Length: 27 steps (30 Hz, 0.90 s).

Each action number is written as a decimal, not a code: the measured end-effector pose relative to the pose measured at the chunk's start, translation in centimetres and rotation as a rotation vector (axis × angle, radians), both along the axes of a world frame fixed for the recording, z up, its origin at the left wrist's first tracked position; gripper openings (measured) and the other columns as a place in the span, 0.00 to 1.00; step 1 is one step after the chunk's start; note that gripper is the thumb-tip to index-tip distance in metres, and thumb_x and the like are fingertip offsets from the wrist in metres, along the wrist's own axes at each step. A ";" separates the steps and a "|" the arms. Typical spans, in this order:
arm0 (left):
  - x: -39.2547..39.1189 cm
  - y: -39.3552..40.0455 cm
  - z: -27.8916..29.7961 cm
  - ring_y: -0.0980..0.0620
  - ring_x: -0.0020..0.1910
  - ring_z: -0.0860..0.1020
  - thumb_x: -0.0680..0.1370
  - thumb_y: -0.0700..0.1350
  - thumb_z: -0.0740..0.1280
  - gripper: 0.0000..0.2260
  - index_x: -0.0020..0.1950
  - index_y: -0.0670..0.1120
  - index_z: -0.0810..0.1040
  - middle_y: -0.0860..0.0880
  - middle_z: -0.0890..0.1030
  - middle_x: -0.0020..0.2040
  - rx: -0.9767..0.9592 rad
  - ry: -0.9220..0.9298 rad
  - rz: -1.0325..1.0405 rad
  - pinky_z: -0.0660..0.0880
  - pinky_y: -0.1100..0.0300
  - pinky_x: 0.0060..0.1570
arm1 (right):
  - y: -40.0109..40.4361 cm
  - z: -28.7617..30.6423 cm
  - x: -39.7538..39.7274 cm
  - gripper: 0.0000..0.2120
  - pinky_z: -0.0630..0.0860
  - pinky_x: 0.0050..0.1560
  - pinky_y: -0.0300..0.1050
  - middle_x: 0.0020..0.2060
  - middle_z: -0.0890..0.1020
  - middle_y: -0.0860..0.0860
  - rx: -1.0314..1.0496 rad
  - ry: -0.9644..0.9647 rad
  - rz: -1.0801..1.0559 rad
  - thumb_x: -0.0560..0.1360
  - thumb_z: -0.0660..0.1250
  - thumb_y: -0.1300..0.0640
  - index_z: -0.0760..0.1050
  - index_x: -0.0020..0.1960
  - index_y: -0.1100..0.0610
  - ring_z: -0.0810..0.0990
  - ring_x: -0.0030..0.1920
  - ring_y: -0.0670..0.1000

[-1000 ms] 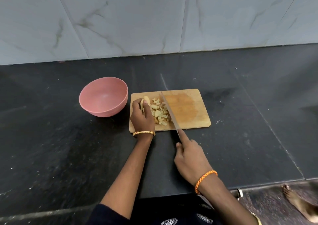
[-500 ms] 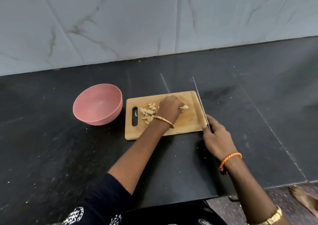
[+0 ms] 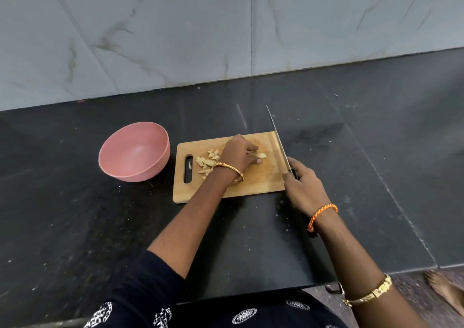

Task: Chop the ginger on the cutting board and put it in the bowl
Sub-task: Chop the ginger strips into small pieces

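Left hand (image 3: 238, 155) mid-frame over the cutting board (image 3: 253, 182), fingers curled, pinching an uncut ginger piece (image 3: 261, 155) down on the wood. Right hand (image 3: 305, 189) just off the board's right edge, gripping the knife (image 3: 278, 139), blade running along that edge twd the upper frame. Chopped ginger (image 3: 207, 163) piled left of the wrist, near the handle slot. Pink bowl (image 3: 134, 152) left of board, on black counter (image 3: 75, 214).
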<state>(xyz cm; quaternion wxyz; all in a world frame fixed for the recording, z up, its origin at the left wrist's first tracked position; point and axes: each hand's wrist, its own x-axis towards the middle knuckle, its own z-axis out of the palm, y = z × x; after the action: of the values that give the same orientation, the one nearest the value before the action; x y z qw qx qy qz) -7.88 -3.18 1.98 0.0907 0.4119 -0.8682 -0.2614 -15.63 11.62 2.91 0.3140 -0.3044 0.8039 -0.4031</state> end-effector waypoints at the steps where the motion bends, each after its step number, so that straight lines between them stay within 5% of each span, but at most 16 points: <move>1: 0.1 -0.1 0.0 0.46 0.57 0.75 0.72 0.42 0.72 0.18 0.61 0.42 0.78 0.43 0.76 0.58 -0.014 -0.016 -0.018 0.71 0.57 0.58 | -0.2 0.0 -0.2 0.20 0.71 0.50 0.43 0.56 0.79 0.51 -0.005 -0.010 0.000 0.79 0.55 0.57 0.70 0.69 0.47 0.76 0.51 0.52; 6: 0.0 0.1 -0.1 0.47 0.55 0.76 0.75 0.41 0.69 0.12 0.58 0.43 0.80 0.45 0.78 0.56 -0.119 -0.034 -0.063 0.72 0.60 0.55 | -0.8 -0.3 -0.7 0.21 0.71 0.43 0.41 0.60 0.78 0.54 -0.044 -0.033 0.030 0.78 0.55 0.57 0.68 0.71 0.48 0.74 0.44 0.50; 10: -0.3 0.7 -0.1 0.47 0.54 0.77 0.72 0.43 0.72 0.14 0.57 0.43 0.81 0.45 0.80 0.55 -0.075 0.014 -0.003 0.71 0.60 0.53 | -0.8 -0.2 -1.1 0.21 0.70 0.44 0.40 0.61 0.77 0.53 -0.045 -0.016 0.068 0.79 0.56 0.56 0.67 0.71 0.49 0.77 0.50 0.51; 13: -0.1 0.7 0.1 0.48 0.54 0.76 0.73 0.46 0.71 0.14 0.58 0.44 0.80 0.46 0.80 0.55 -0.039 0.082 0.062 0.73 0.58 0.55 | -0.2 -0.6 -1.4 0.20 0.69 0.38 0.38 0.51 0.77 0.50 -0.042 -0.048 0.077 0.79 0.56 0.56 0.68 0.71 0.49 0.74 0.38 0.45; 16: 0.3 0.1 0.0 0.46 0.58 0.72 0.79 0.41 0.62 0.12 0.60 0.48 0.80 0.47 0.78 0.58 -0.160 -0.050 0.052 0.72 0.52 0.58 | 0.2 -1.0 -1.8 0.19 0.71 0.41 0.42 0.38 0.74 0.43 -0.061 -0.083 0.069 0.79 0.56 0.58 0.70 0.68 0.47 0.71 0.36 0.43; 21: 0.0 -0.7 0.5 0.47 0.60 0.70 0.79 0.45 0.63 0.11 0.59 0.51 0.79 0.49 0.77 0.59 -0.252 -0.253 -0.068 0.66 0.51 0.58 | 0.6 -0.8 -2.2 0.17 0.71 0.42 0.43 0.34 0.73 0.39 -0.099 -0.106 0.068 0.79 0.56 0.59 0.73 0.62 0.42 0.71 0.36 0.42; 27: 0.0 -0.5 1.4 0.48 0.56 0.74 0.79 0.45 0.62 0.09 0.55 0.48 0.80 0.48 0.80 0.54 -0.245 -0.149 -0.037 0.66 0.51 0.59 | 0.6 -0.4 -2.8 0.16 0.72 0.41 0.45 0.32 0.74 0.42 -0.122 -0.130 0.062 0.79 0.56 0.59 0.70 0.52 0.37 0.72 0.34 0.44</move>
<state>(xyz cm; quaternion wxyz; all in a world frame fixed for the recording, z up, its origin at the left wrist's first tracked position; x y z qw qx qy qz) -7.93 -3.72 3.38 0.0706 0.3999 -0.9054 -0.1239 -18.43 12.17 2.52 0.3588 -0.3211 0.7459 -0.4602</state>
